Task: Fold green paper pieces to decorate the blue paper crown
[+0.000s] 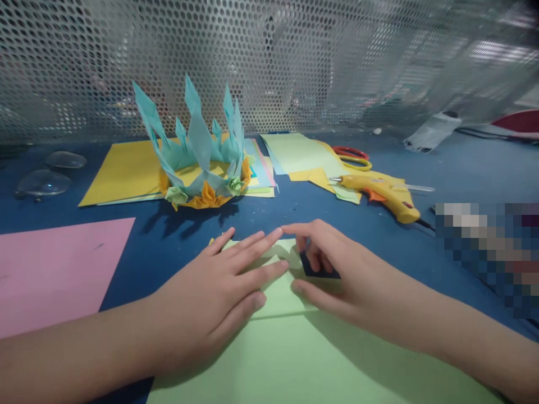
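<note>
A light green sheet of paper (pixel 303 353) lies on the blue table in front of me, its far edge folded over. My left hand (pixel 219 286) rests flat on that folded part with its fingers stretched out. My right hand (pixel 337 275) is beside it, index finger extended along the fold, the other fingers curled and the thumb pressed down on the paper. A small dark gap shows under its curled fingers.
A turquoise and orange paper crown (pixel 202 163) stands beyond on yellow sheets (pixel 122 174). A pink sheet (pixel 50 269) lies at left. A yellow glue gun (pixel 383 193), red-yellow scissors (pixel 351 157) and more sheets lie at right. A perforated metal screen (pixel 269 62) closes the back.
</note>
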Action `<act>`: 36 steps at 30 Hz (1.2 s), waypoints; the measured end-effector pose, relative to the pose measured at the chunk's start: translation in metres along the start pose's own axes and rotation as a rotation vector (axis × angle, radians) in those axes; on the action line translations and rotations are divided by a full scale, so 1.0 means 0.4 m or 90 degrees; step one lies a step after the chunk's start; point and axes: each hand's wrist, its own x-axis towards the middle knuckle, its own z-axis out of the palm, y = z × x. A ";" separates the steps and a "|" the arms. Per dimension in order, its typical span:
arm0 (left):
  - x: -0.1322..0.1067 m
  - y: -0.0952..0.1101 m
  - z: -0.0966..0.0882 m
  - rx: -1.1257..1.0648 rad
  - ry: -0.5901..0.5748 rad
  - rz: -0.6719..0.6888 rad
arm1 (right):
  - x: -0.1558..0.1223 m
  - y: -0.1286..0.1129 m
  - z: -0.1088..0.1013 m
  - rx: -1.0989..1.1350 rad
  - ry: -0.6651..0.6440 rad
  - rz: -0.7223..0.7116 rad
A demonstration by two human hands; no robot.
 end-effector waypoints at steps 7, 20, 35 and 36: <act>-0.009 -0.011 -0.004 -0.092 0.066 -0.040 | 0.000 -0.002 -0.004 0.117 -0.026 0.046; -0.009 -0.013 -0.012 -0.153 0.037 -0.017 | 0.006 -0.023 -0.013 0.196 -0.093 0.047; 0.006 -0.020 -0.008 -0.062 -0.053 0.062 | -0.013 -0.014 -0.017 0.090 -0.156 -0.120; 0.006 -0.020 -0.008 -0.059 -0.059 0.063 | -0.013 -0.014 -0.018 0.081 -0.150 -0.116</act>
